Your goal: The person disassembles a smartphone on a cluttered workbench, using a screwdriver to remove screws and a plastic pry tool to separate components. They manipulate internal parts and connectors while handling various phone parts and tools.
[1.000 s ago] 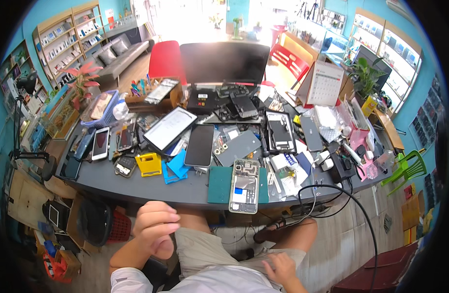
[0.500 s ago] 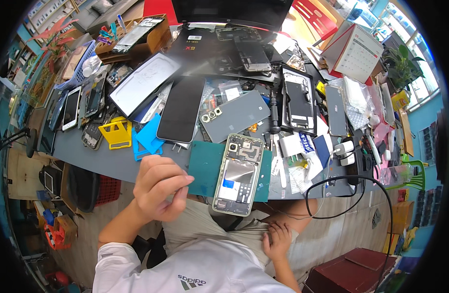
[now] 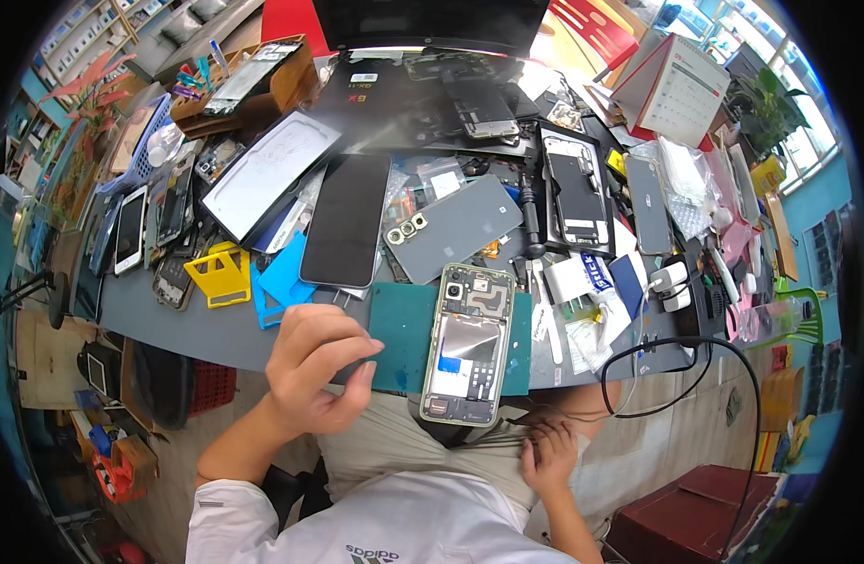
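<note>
My left hand (image 3: 321,362) hovers at the desk's front edge beside a green mat (image 3: 399,334), fingers curled; what, if anything, lies between thumb and forefinger is too small to make out. A phone with its back cover off (image 3: 465,343), showing camera module and internal parts, rests on the mat, to the right of that hand. My right hand (image 3: 550,456) rests on my right thigh below the desk, fingers a little bent and apart, holding nothing.
The grey desk (image 3: 178,334) carries a dark phone (image 3: 342,221), several phone parts, yellow (image 3: 216,277) and blue (image 3: 281,273) stands, a wooden organizer (image 3: 197,117) and a calendar (image 3: 676,89). A black laptop (image 3: 432,23) is behind, a looped cable (image 3: 695,395) at the right.
The view has tilted down toward the desk. My left hand has risen from over my lap to the desk's edge by the mat. My right hand remains on my thigh.
</note>
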`<state>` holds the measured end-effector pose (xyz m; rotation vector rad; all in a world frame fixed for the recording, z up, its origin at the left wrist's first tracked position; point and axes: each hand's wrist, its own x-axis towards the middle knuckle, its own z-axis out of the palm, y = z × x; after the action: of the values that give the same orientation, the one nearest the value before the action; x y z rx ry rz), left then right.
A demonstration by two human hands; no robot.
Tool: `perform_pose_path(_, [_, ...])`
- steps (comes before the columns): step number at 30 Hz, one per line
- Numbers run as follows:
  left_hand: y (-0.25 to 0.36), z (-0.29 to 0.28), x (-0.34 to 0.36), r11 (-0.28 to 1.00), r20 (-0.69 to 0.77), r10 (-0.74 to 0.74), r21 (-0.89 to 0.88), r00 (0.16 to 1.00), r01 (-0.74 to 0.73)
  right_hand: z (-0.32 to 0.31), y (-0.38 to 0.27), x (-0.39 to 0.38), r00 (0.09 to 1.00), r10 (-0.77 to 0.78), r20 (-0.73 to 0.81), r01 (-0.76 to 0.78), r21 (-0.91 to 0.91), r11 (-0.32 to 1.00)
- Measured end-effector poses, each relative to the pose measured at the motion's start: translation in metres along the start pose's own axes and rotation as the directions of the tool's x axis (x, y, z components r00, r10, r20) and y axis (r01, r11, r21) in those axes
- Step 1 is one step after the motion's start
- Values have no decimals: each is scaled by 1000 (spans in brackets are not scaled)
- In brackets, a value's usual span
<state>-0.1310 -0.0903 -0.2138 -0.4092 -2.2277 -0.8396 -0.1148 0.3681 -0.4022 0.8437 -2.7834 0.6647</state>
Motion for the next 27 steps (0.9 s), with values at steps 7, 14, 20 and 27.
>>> perform_pose_path(7, [3,1,2,1000,-9,7,15,1000,-7,0,3,6,999,-35,-2,35,-3,999])
perform_pose_path(14, [1,3,2,999,-33,34,17,999,-33,4,3,9,998,-58,-12,58,-3,998])
perform_pose_path(20, [0,3,1,1000,-47,17,18,999,-16,3,0,10,998,-58,-23,58,7,998])
perform_pose_path(27, [2,2,1,999,-42,28,36,999,-26,0,-5,9,999,-40,-19,40,-1,999])
